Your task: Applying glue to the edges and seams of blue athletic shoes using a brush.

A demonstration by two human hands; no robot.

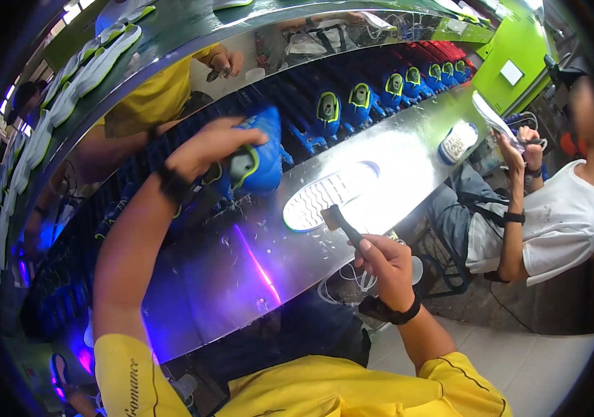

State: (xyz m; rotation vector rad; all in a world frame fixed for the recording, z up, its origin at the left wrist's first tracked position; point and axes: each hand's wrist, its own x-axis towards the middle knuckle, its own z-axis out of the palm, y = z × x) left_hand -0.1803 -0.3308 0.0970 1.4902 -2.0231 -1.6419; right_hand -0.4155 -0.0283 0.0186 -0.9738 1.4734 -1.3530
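My left hand (217, 144) is closed round a blue shoe upper (267, 156) with a grey and yellow-green collar, above the metal table beside the rack. A dark-handled brush (342, 224) with light brown bristles is gripped in my right hand (387, 267). Under the brush tip, a white shoe sole (332, 194) lies on the brightly lit table, its ridged face up and its rim blue. Whether the bristles touch the sole I cannot tell.
Several blue uppers (359, 105) line the dark rack (300, 115) behind the table (206, 292). Light soles (50, 125) lie on the upper shelf. At right, a seated co-worker (547, 215) holds a sole (495, 118) near another white sole (458, 142). A purple light streak crosses the table.
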